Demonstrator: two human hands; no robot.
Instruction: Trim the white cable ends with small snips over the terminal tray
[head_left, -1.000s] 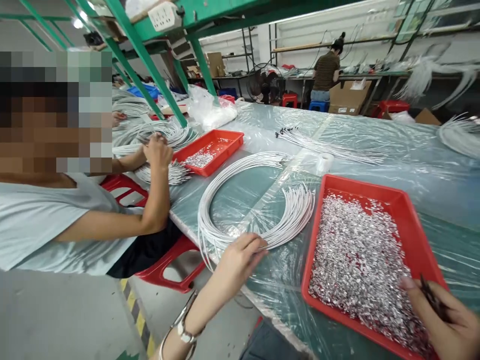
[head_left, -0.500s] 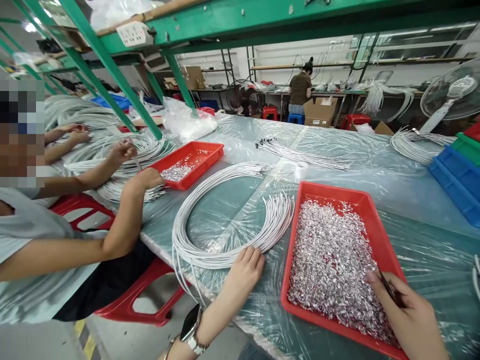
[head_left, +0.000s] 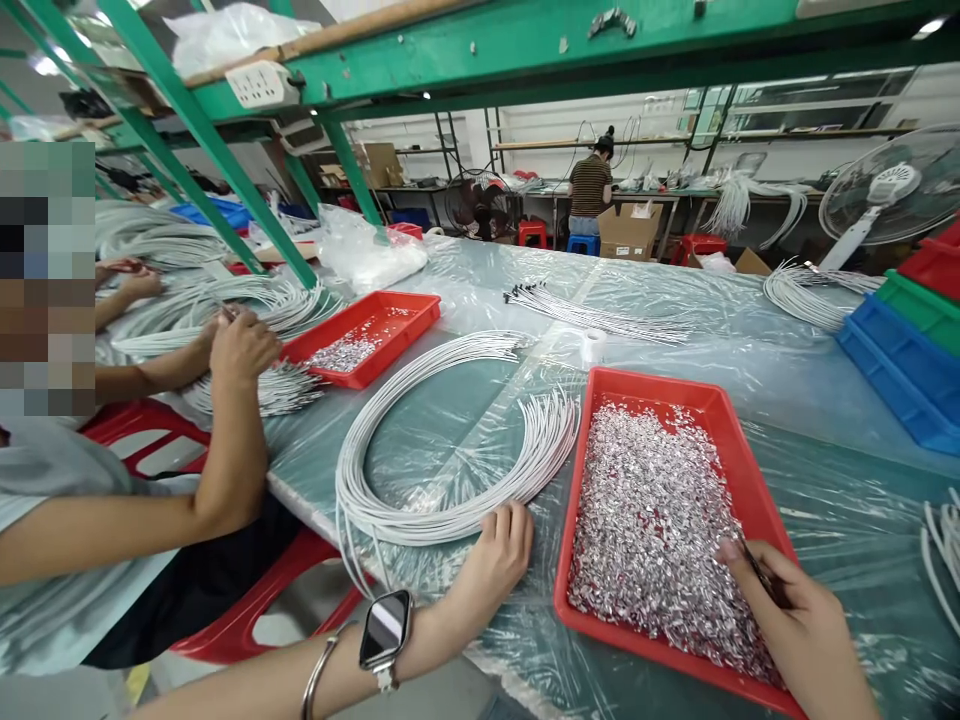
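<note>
Wires [head_left: 420, 525], white and bundled in one wide loop, lie on the plastic-covered table [head_left: 787, 400] at the eleven o'clock of the person's left hand [head_left: 499, 555]. That hand rests on the near arc of the loop with its fingers curled over the strands; whether it grips them or only presses them flat I cannot tell. At three o'clock of the loop, just beside its cut ends, sits a red tray [head_left: 652, 380] heaped with small shiny metal pieces [head_left: 652, 520]. The right hand [head_left: 795, 620] hangs over the tray's five o'clock corner, clenched in a pinch on a dark slender tool [head_left: 761, 578] whose tip is at the heap. I judge the step in hand to be picking one metal piece while the wires are steadied. Taking one piece out of so dense a heap calls for a fine, light pinch, and the loop needs to be held so that one wire end comes free. At nine o'clock a co-worker's hand [head_left: 240, 345] works over more wires near a second red tray [head_left: 405, 310].
</note>
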